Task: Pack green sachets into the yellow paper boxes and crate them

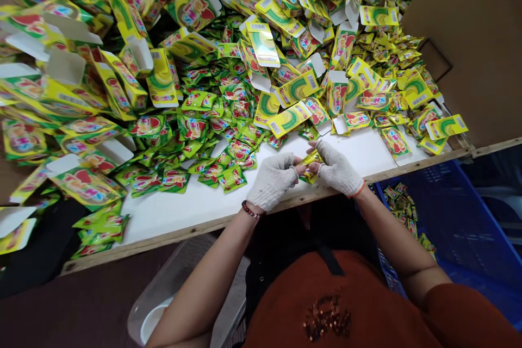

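Both of my hands wear white knit gloves with bare fingertips and meet over the table's front edge. Between them is a small yellow-green candy packet (311, 165). My left hand (272, 178) pinches its left side with thumb and fingers. On the other side, my right hand (336, 166) closes its fingers on the same packet. Just left of my left hand lie loose green candy packets (233, 178) with a watermelon print. Beyond my hands, flat yellow cartons (289, 119) lie on the white tabletop (163, 212).
A big heap of yellow and green cartons (196, 11), many with flaps up, spreads across the back and left. Brown cardboard (468, 54) stands at right. Below the wooden edge (411, 166), a blue crate (468, 228) holds packets. A clear plastic container (163, 288) sits lower left.
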Demonstrator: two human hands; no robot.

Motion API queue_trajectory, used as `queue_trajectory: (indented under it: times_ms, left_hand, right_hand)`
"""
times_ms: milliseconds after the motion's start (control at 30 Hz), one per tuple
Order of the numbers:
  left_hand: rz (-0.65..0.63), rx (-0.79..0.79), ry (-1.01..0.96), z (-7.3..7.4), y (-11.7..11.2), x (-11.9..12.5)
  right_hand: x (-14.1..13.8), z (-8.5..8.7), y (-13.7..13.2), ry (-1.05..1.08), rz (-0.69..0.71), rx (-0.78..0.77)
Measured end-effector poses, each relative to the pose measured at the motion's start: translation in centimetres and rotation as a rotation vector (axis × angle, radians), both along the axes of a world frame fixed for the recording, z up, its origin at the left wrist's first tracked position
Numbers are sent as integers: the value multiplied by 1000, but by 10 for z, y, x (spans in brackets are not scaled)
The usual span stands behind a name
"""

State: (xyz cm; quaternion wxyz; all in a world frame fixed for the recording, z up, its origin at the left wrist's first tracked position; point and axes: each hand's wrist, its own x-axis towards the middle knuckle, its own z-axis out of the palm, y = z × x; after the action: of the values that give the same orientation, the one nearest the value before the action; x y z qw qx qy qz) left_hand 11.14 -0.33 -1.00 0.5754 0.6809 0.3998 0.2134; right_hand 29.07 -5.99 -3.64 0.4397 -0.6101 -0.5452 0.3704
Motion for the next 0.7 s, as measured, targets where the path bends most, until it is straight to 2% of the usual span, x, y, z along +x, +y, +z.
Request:
queue_trajectory:
  times_ms: [100,233,267,333,400,467,533,600,667,700]
  left_hand:
    - [-74,204,57,6,13,10]
    - [72,720,277,1,48,33]
    - [97,819,350,-3,59,39]
    - [82,914,493,-8,77,47]
    - [46,918,564,-10,87,47]
    - [50,883,539,-7,86,39]
    - [48,824,465,0,77,25]
    - [-48,714,385,7,62,10]
    - [-176,601,310,9,47,-1]
    - [-197,574,284,7,39,-5]
  right_hand:
    - [6,5,-1,137,130,-99]
    - [9,8,-3,105,-6,-135]
    - [9,8,-3,92,-48,-109]
    - [10,4,-3,89,-116,-56]
    - [11,-1,-3,139,-164,-24]
    - [14,-4,-3,212,-205,30]
    - [18,-5,-2,258,-250,125]
    - [20,-3,0,254,-264,201]
    - [20,-1,2,237,-232,190]
    - [18,0,2,233,-217,155]
